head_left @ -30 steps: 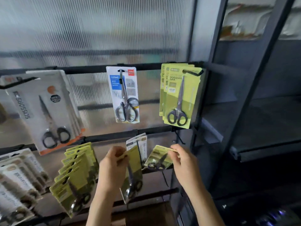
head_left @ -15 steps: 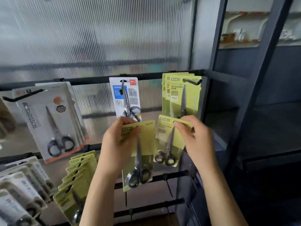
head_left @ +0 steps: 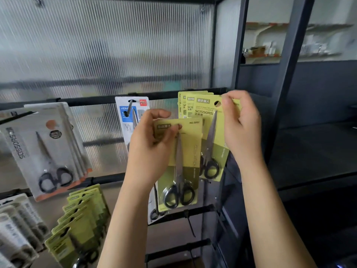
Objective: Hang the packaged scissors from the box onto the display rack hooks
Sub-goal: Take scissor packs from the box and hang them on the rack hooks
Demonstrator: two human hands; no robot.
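Rack's filling up: grey packs (head_left: 46, 149) and lower green packs (head_left: 77, 225) are already hanging on the left. My left hand (head_left: 150, 149) is pinching one green pack (head_left: 179, 163), waiting its turn, while my right hand (head_left: 241, 124) is pinching another pack (head_left: 210, 140) up at the top-right hook's stack (head_left: 188, 104), not on yet.

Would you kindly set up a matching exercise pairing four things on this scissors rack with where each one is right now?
Things:
1. Green scissors pack marked NO.5002
2. Green scissors pack with the round hang hole
3. White and blue scissors pack
4. Grey and orange scissors pack

Places:
A. Hanging at the far left
B. Pinched by the right hand
C. On a hook behind the left hand
D. Held in the left hand

Pairs: 1-D, 2-B, 3-C, 4-A
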